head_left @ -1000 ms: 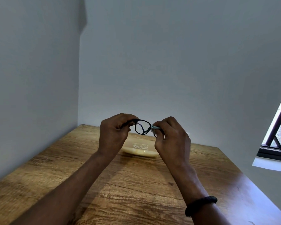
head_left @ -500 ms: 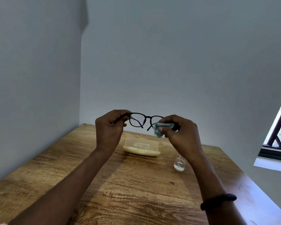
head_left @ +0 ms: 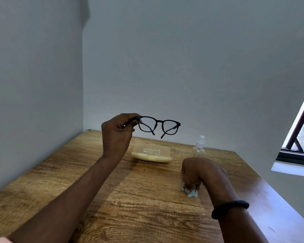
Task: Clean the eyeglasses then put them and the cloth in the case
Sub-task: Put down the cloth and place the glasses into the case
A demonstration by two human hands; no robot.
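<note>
My left hand (head_left: pixel 117 135) holds the black eyeglasses (head_left: pixel 159 125) by their left temple, raised above the table with both temples unfolded. My right hand (head_left: pixel 198 172) is down on the wooden table (head_left: pixel 112 204), its curled fingers pinching the small light-blue cloth (head_left: pixel 192 193), which lies mostly hidden under them. The pale yellow case (head_left: pixel 151 153) lies closed on the table behind and between my hands.
A small clear spray bottle (head_left: pixel 199 147) stands just behind my right hand, right of the case. Walls close the table in at the left and back. A window (head_left: pixel 300 137) is at the right, past the table's right edge.
My right hand has left the glasses and dropped to the table with the cloth. My left hand alone now holds the glasses, slightly higher.
</note>
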